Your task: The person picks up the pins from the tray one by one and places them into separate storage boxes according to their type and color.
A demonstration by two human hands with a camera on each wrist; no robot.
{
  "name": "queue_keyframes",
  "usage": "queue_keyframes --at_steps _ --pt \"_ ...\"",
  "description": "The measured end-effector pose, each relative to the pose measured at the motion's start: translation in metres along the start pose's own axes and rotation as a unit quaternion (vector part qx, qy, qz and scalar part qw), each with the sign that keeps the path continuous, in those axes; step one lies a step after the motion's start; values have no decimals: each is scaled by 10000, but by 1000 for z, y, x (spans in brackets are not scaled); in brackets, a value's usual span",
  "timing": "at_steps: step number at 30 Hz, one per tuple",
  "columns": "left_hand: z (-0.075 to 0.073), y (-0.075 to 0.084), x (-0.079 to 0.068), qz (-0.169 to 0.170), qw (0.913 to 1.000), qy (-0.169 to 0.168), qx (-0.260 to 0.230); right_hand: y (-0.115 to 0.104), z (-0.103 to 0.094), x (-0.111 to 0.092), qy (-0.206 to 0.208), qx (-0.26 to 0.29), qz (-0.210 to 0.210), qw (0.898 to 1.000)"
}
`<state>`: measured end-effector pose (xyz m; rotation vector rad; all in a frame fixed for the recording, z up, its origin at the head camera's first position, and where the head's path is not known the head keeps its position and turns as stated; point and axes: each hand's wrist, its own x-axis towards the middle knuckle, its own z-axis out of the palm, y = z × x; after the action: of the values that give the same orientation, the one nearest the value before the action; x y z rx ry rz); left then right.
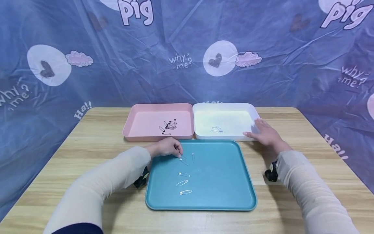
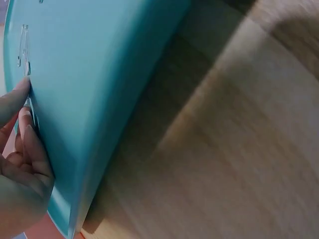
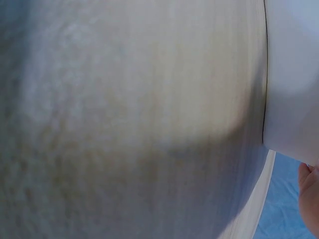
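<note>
left hand [image 1: 168, 147] pinches a silver metal safety pin [image 2: 28, 101]; right hand [image 1: 266, 134], fingers wide, touches shallow white rectangular tray [image 1: 223, 137]. i'd lift straight, avoiding snags.

Head view above and behind left grip [image 1: 167, 148] and right grip [image 1: 267, 134], facing forward-down, left wrist close behind its grip, facing teal tray [image 1: 219, 178] shared with head, right wrist likewise, facing worktop [image 3: 214, 84] and shared white tray [image 1: 236, 120]

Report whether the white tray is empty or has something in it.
Not empty. The head view shows a small cluster of silvery pins inside the white tray, toward its near side.
</note>
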<state>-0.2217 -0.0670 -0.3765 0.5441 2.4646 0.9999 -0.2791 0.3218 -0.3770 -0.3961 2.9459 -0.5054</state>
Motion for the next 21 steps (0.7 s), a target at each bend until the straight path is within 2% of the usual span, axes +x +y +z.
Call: queue_keyframes --at_steps 6,11,17,21 --pt "-2 0 -2 186 9998 26 26 -1 -1 0 110 92 -41 9999" --pt "-8 2 -4 53 9999 5 -131 0 1 0 129 88 -35 9999" --pt "-23 8 -4 -1 9983 269 -516 0 0 1 4 -41 4 10000" --pt "-28 14 -2 22 9976 380 -587 -2 -1 -1 -48 -72 -15 10000"
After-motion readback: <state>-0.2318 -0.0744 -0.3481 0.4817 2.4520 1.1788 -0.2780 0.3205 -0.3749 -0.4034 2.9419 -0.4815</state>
